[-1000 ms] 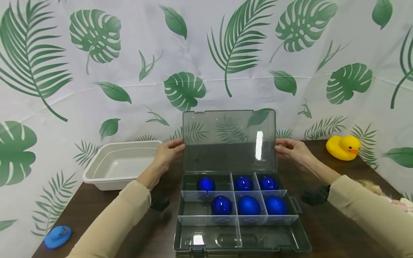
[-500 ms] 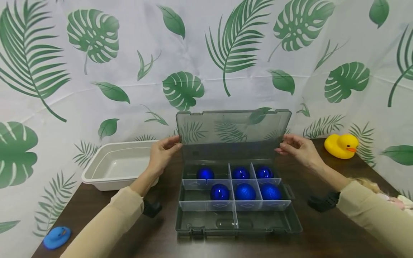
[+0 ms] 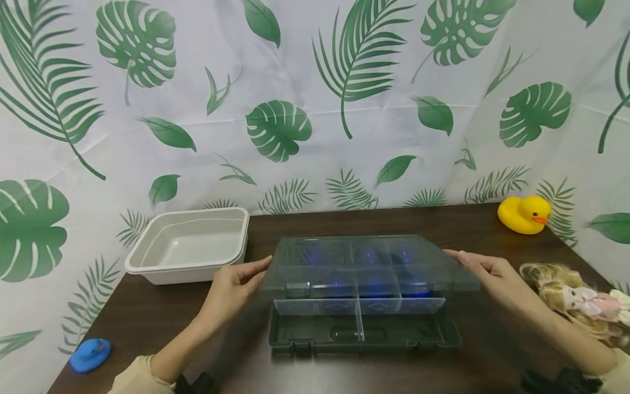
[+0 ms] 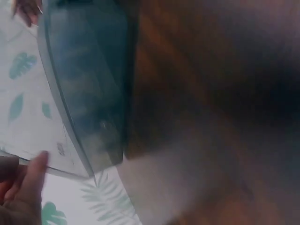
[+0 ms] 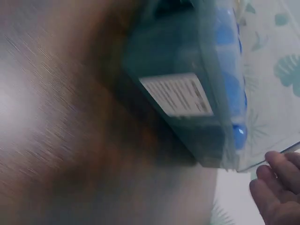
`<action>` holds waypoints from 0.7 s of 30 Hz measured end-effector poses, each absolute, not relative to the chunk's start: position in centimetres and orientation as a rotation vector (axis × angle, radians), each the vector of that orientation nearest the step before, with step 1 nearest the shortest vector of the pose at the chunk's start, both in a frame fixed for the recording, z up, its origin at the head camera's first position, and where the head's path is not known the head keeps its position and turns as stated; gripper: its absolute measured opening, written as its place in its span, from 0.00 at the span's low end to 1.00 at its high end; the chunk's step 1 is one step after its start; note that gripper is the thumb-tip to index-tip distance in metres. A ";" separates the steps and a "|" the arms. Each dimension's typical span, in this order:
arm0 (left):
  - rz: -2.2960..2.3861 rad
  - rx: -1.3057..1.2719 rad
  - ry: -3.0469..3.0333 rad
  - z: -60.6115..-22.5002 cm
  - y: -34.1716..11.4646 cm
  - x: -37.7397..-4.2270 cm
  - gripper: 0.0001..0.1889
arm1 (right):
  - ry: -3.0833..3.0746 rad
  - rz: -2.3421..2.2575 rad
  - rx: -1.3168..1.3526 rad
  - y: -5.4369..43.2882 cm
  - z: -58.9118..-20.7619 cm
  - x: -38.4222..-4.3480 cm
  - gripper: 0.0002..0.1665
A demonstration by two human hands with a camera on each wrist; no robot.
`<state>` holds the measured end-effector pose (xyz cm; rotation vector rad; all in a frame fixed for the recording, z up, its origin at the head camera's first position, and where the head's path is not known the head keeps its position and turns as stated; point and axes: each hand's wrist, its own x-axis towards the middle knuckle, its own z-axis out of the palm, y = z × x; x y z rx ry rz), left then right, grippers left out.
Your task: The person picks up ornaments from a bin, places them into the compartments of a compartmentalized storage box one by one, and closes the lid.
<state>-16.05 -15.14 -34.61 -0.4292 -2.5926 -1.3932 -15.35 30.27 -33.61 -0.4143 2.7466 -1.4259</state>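
A clear grey divided plastic box stands on the dark table, its hinged lid tilted low over the compartments. Through the lid several blue balls show dimly in the back and middle rows; the two front compartments hold no balls. My left hand pinches the lid's left edge, thumb and fingertips on it in the left wrist view. On the opposite side my right hand holds the lid's right edge by the fingertips. The right wrist view shows a white printed label on the box's side.
White nested tubs stand at the back left, close to my left hand. A blue duck sits at the table's left edge. To the right are a yellow duck and a blond doll. A leaf-patterned cloth hangs behind.
The lid has swung forward and down from upright, now slanting over the balls. Both hands have moved down toward me with it, and the right hand has shifted further right.
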 end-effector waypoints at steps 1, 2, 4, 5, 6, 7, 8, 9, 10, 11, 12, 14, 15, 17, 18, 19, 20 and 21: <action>-1.411 -0.437 -2.628 -34.6 -15.1 -15.6 0.16 | 2.787 -1.328 -0.396 30.3 -33.7 -15.0 0.25; -1.418 -0.451 -2.656 -34.6 -15.1 -15.2 0.16 | 2.815 -1.257 -0.394 30.3 -33.7 -14.8 0.25; -1.427 -0.470 -2.698 -34.6 -15.0 -14.8 0.17 | 2.861 -1.168 -0.408 30.2 -34.0 -14.7 0.25; -1.438 -0.485 -2.709 -34.7 -15.0 -14.8 0.18 | 2.881 -1.135 -0.416 30.1 -34.1 -14.8 0.25; -1.451 -0.487 -2.720 -34.8 -14.9 -14.8 0.20 | 2.897 -1.118 -0.423 30.1 -34.2 -14.9 0.25; -1.462 -0.493 -2.730 -34.9 -14.8 -14.9 0.22 | 2.906 -1.113 -0.444 30.0 -34.3 -15.2 0.25; -1.472 -0.498 -2.739 -35.0 -14.7 -15.0 0.24 | 2.909 -1.110 -0.455 29.8 -34.5 -15.4 0.25; -1.479 -0.492 -2.756 -35.2 -14.6 -15.2 0.26 | 2.905 -1.111 -0.466 29.6 -34.6 -15.7 0.26; -1.499 -0.486 -2.768 -35.3 -14.4 -15.5 0.27 | 2.905 -1.108 -0.470 29.5 -34.7 -16.2 0.26; -1.515 -0.475 -2.782 -35.5 -14.2 -15.9 0.29 | 2.894 -1.114 -0.476 29.4 -34.9 -16.6 0.27; -1.510 -0.463 -2.798 -35.6 -14.1 -16.3 0.30 | 2.885 -1.126 -0.482 29.3 -35.0 -17.1 0.28; -1.510 -0.450 -2.824 -35.9 -13.8 -17.2 0.32 | 2.858 -1.153 -0.484 29.1 -35.3 -18.1 0.29; -1.502 -0.439 -2.832 -36.0 -13.6 -17.7 0.33 | 2.844 -1.168 -0.474 29.0 -35.4 -18.6 0.30; -1.493 -0.415 -2.837 -36.2 -13.3 -18.6 0.34 | 2.819 -1.199 -0.464 28.9 -35.5 -19.6 0.31; -1.494 -0.405 -2.840 -36.3 -13.2 -19.0 0.34 | 2.808 -1.215 -0.460 28.9 -35.6 -20.1 0.32; -1.490 -0.398 -2.838 -36.3 -13.0 -19.4 0.35 | 2.796 -1.227 -0.458 28.8 -35.7 -20.5 0.32; -1.488 -0.385 -2.837 -36.4 -12.9 -19.7 0.35 | 2.787 -1.236 -0.450 28.7 -35.7 -20.9 0.33; -1.489 -0.372 -2.834 -36.4 -12.8 -20.1 0.35 | 2.781 -1.243 -0.451 28.7 -35.7 -21.3 0.33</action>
